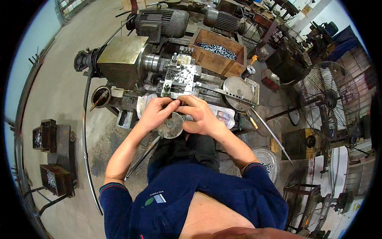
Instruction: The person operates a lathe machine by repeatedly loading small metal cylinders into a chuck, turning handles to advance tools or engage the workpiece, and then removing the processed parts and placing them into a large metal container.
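Note:
My left hand (157, 113) and my right hand (200, 114) meet in front of the lathe, fingers closed and fingertips pressed close together. Whatever lies between them is too small and too covered to make out. Just below the fingers is a round metal handwheel (171, 126). Beyond them sits the lathe's tool slide (180, 75), its top sprinkled with bright metal bits. To its left, the steel spindle (152, 63) sticks out of the headstock (122, 51) with its brass-coloured cover.
A wooden box (215, 63) of small shiny metal parts stands behind the slide. Right of my hands are a round metal plate (238, 92) and a long rod (274, 137). A caged fan (330, 95) stands far right. Bins of parts (53, 179) stand left.

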Demonstrator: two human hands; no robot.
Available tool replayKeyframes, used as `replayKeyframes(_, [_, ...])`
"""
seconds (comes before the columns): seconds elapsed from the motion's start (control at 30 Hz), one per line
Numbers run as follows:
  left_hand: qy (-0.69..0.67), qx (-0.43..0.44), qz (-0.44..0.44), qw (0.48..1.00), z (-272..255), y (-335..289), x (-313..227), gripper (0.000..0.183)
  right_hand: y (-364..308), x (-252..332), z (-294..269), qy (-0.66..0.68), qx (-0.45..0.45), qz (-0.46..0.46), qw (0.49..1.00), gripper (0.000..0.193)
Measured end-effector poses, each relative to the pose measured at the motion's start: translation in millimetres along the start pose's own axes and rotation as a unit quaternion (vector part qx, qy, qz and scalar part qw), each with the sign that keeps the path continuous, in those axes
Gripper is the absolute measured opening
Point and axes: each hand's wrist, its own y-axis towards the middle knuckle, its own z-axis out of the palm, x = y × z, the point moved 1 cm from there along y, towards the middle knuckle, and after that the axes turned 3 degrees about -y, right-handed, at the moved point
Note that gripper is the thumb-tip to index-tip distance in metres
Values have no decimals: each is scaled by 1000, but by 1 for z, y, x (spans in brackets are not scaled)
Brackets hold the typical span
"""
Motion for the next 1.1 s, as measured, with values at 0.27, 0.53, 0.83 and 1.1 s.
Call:
replayKeyframes(0.27, [178, 6, 20, 984, -40, 3, 3, 32, 41, -23, 1, -9, 110, -21, 994, 33])
replayKeyframes(0.53, [122, -295, -8, 948, -185, -87, 38, 30, 133, -117, 46, -340, 201, 32, 918, 25])
replayKeyframes(0.83, [197, -326, -312, 870, -203, -233, 105, 37, 144, -145, 76, -358, 198, 10, 913, 23])
replayKeyframes(1.1, [371, -354, -267, 816, -186, -219, 122, 34, 143, -139, 73, -356, 193, 35, 914, 24])
